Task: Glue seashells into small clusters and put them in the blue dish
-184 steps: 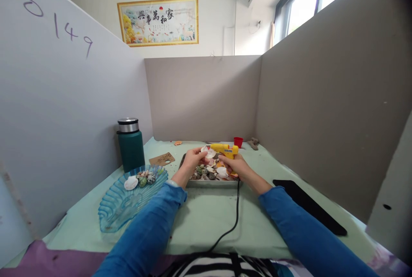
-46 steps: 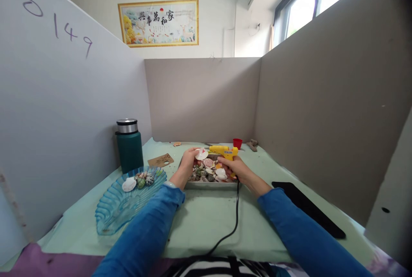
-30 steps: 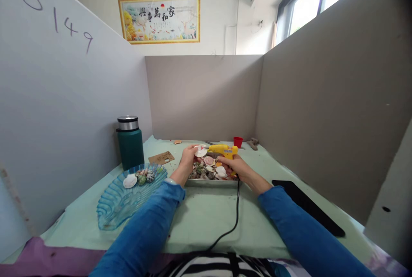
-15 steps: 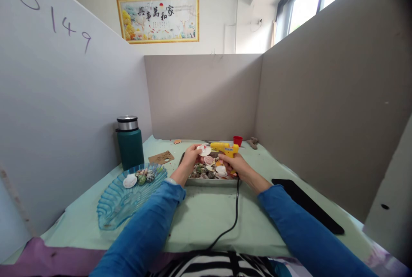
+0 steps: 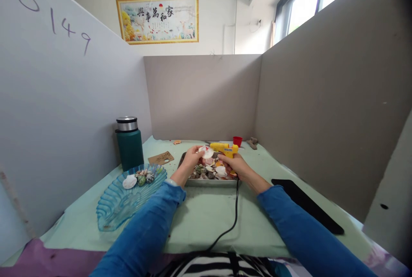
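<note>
Pinched in my left hand is a white seashell with a small red mark on it. My right hand grips a yellow hot glue gun, whose nozzle points left, close to the shell's upper edge. Whether the nozzle touches the shell I cannot tell. From the gun a black cord runs down toward me. Both hands are above a metal tray filled with assorted shells. My wrists partly cover the tray's sides.
A blue glass shell-shaped dish with several shells stands at left, before a green bottle. Behind are a brown card, a red cup and driftwood. A black flat pad lies right. Grey panels enclose the table.
The white shell in my left hand has shifted slightly right and down, and its tilt differs a little. My right hand and the glue gun stay nearly still.
</note>
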`<action>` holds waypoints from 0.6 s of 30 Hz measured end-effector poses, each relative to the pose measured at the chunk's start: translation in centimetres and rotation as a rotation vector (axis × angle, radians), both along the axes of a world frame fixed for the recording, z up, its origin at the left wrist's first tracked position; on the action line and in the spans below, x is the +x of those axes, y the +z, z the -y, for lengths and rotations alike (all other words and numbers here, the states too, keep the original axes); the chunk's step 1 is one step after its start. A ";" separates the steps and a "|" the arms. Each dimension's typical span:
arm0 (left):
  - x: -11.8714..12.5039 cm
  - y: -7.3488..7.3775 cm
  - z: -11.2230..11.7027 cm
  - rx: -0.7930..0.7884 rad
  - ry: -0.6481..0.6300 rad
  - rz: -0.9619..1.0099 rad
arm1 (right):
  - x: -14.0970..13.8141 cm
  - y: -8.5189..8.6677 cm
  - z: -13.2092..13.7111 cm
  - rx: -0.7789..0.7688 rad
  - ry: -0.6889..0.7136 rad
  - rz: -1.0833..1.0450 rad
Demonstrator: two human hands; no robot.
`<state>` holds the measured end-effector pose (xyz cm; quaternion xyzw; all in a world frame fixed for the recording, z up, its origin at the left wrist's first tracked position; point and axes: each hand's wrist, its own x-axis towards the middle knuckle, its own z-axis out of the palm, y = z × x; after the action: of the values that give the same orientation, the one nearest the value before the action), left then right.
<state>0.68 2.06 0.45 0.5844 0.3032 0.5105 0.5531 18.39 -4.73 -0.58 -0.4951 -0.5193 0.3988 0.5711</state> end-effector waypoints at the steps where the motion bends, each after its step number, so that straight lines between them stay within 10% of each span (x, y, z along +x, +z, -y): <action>1: 0.0 -0.1 -0.1 -0.002 0.001 -0.001 | 0.0 0.1 0.1 0.004 -0.003 -0.001; 18: 0.0 0.0 0.1 -0.007 0.020 -0.009 | -0.1 -0.1 0.0 0.009 -0.019 0.047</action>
<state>0.69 1.95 0.46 0.5819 0.3133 0.5121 0.5486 18.30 -4.72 -0.64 -0.5066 -0.5296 0.3795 0.5647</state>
